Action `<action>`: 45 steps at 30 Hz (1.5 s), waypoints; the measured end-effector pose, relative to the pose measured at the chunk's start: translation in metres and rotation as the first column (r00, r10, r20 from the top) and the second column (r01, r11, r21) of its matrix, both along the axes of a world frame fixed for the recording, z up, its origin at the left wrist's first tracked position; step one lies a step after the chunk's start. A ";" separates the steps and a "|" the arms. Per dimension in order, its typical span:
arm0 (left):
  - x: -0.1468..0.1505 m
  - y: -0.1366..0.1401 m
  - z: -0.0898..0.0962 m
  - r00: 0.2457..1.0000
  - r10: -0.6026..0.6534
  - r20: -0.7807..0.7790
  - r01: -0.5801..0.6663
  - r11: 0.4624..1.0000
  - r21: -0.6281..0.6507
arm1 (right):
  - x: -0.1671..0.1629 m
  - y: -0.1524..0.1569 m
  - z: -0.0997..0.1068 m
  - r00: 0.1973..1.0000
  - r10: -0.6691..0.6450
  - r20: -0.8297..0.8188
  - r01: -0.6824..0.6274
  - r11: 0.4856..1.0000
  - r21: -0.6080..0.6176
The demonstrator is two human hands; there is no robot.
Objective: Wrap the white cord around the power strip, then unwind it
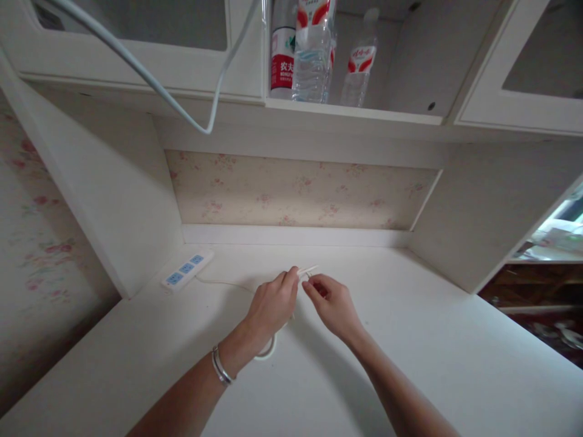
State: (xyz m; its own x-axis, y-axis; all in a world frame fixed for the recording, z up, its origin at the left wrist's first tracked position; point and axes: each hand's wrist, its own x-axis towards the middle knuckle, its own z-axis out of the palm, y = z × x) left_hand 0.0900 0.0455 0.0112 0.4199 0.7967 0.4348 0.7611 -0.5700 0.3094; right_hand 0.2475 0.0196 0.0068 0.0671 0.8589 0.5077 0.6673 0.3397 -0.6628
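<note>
My left hand is closed around a bundled white cord, whose loop hangs out below the palm onto the desk. A thin pale end of it sticks out past the fingertips. Just to the right, my right hand pinches a thin light strand beside that end, between thumb and forefinger. Whether this strand is the cord itself or a separate tie is too small to tell. At the left on the desk lies a white power strip with blue socket faces, its cord running towards my left hand.
The white desk has side panels left and right and a floral-papered back. Overhead, a cabinet shelf holds several plastic bottles. A grey-white cable hangs in front of the upper left cabinet.
</note>
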 end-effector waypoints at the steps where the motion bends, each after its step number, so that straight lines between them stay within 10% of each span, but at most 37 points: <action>1: 0.000 0.000 0.000 1.000 0.007 -0.001 -0.007 1.000 0.005 | -0.001 -0.003 -0.005 1.000 0.024 0.011 -0.023 0.998 -0.067; 6: -0.001 0.000 -0.001 0.997 0.042 0.066 -0.043 0.999 0.017 | 0.010 0.001 -0.026 1.000 -0.005 -0.014 0.001 0.968 -0.249; 11: -0.004 0.006 -0.006 0.994 0.043 0.097 -0.045 0.999 0.021 | 0.018 0.004 -0.025 0.996 -0.068 0.058 0.074 0.990 -0.119; 21: -0.009 0.004 -0.001 0.966 -0.109 0.234 0.118 0.993 -0.025 | 0.006 0.020 0.000 0.913 0.267 0.307 -0.255 0.964 -0.079; 26: -0.056 0.022 -0.007 0.986 0.025 0.164 -0.028 0.999 0.021 | 0.070 0.018 0.012 0.936 0.298 0.190 -0.251 0.939 -0.234; 33: -0.107 0.056 -0.019 0.970 0.228 -0.083 -0.224 0.973 0.060 | 0.185 -0.001 -0.021 0.999 -0.039 0.004 0.039 0.947 -0.319; 39: -0.087 0.058 -0.011 0.934 0.253 0.252 -0.185 0.946 -0.265 | 0.179 -0.032 -0.016 0.964 0.040 -0.264 -0.201 0.760 -0.618; 45: -0.054 0.042 0.012 0.559 0.317 0.766 0.323 0.768 -0.553 | 0.115 -0.054 0.030 0.863 0.405 -0.302 -0.496 0.570 -0.655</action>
